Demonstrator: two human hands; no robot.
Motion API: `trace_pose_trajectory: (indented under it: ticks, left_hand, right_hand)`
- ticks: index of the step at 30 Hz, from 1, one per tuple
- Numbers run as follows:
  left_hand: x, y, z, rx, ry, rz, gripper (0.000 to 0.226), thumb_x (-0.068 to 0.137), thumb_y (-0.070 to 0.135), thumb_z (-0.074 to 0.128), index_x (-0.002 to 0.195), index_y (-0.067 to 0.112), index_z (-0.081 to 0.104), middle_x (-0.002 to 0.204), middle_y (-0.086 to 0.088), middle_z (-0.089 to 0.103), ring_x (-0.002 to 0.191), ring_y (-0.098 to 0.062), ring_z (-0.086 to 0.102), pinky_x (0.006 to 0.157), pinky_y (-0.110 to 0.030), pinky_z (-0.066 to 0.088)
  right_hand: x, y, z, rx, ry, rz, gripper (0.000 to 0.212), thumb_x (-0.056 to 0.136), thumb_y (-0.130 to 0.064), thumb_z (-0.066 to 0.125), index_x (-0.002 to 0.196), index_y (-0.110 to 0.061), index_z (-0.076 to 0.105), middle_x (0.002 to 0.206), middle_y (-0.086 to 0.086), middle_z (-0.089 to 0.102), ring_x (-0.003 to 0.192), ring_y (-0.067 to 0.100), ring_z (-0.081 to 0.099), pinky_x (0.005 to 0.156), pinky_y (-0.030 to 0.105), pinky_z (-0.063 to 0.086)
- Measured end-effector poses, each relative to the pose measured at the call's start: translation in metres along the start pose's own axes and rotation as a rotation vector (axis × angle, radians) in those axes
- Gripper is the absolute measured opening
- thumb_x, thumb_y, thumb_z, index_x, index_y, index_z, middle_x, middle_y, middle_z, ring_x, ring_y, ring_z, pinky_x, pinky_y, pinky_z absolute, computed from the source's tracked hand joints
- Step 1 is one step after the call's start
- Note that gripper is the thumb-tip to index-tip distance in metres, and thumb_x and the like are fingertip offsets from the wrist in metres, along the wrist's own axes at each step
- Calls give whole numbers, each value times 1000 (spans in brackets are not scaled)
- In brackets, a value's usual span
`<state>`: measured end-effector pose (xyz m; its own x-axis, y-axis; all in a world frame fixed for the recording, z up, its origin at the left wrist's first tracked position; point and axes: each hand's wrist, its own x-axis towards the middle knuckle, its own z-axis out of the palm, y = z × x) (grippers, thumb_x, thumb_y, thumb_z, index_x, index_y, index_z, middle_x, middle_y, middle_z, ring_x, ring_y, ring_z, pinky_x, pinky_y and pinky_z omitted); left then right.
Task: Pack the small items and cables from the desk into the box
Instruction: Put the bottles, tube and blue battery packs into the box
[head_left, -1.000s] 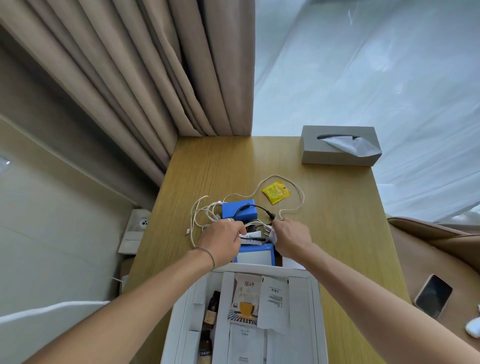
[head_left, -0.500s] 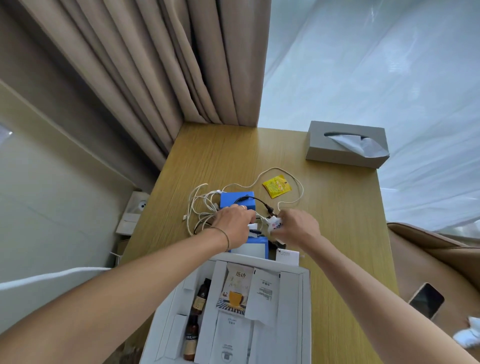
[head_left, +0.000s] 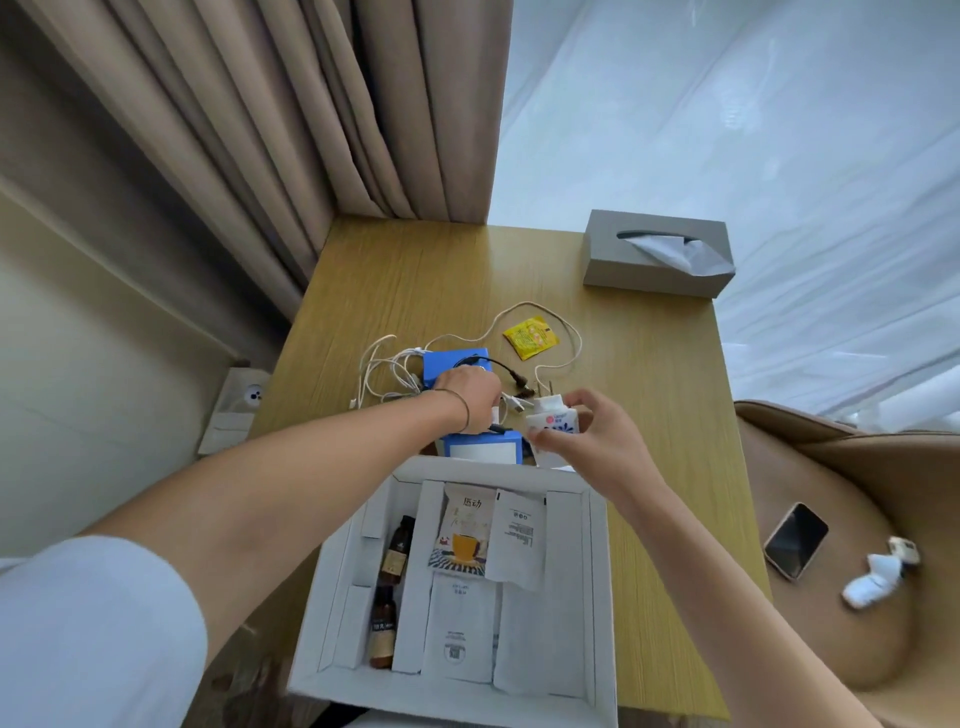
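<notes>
Wooden desk (head_left: 649, 405) lies bare along your right edge and toward the curtain. Your white box (head_left: 597, 597) at the near edge holds two brown bottles (head_left: 392, 582) and sachets (head_left: 517, 540). Your left hand (head_left: 467, 395) is curled over the white cables (head_left: 395, 374); your right hand (head_left: 582, 431) pinches a small white packet (head_left: 553, 418) just beyond the box.

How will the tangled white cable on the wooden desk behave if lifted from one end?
The tangled white cable is probably floppy: it lies in loose loops. It may drag neighbours, since one loop curls around the yellow sachet and strands run by the blue rectangular box under the left hand. Likely light.
</notes>
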<state>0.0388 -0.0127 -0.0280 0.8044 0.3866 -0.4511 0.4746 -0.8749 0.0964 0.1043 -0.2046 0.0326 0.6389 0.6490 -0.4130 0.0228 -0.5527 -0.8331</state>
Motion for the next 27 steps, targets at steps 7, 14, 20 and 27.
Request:
trace_pose_trajectory:
  ticks: [7, 14, 20, 27]
  left_hand:
    - [-5, -10, -2, -115, 5, 6, 18, 90, 19, 57, 101, 12, 70, 106, -11, 68, 97, -32, 62, 75, -38, 51]
    - [-39, -40, 3, -434, 225, 10, 5, 92, 21, 57, 89, 17, 57, 89, -6, 66, 78, -28, 57, 59, -31, 33]
    - [-58, -58, 0, -689, 425, 23, 12, 88, 11, 64, 79, 16, 57, 80, -2, 69, 78, -25, 65, 67, -37, 52]
    - [-86, -60, -38, -1067, 724, 22, 26, 90, 11, 67, 73, 23, 52, 79, -5, 69, 79, -23, 67, 71, -39, 57]
  right_hand:
    - [-49, 1, 13, 158, 61, 61, 42, 69, -30, 90, 102, -30, 63, 85, -4, 77, 67, 4, 70, 54, 15, 53]
    - [-78, 0, 50, 245, 58, 83, 31, 78, -38, 84, 101, -25, 70, 82, -8, 78, 70, 2, 73, 50, 11, 47]
    - [-87, 6, 81, 287, -3, 118, 13, 94, -34, 68, 106, -29, 68, 87, 1, 79, 64, 16, 70, 47, 24, 47]
    - [-85, 8, 111, 144, -110, 166, 30, 85, -27, 78, 110, -31, 62, 101, 2, 73, 72, 11, 73, 51, 17, 49]
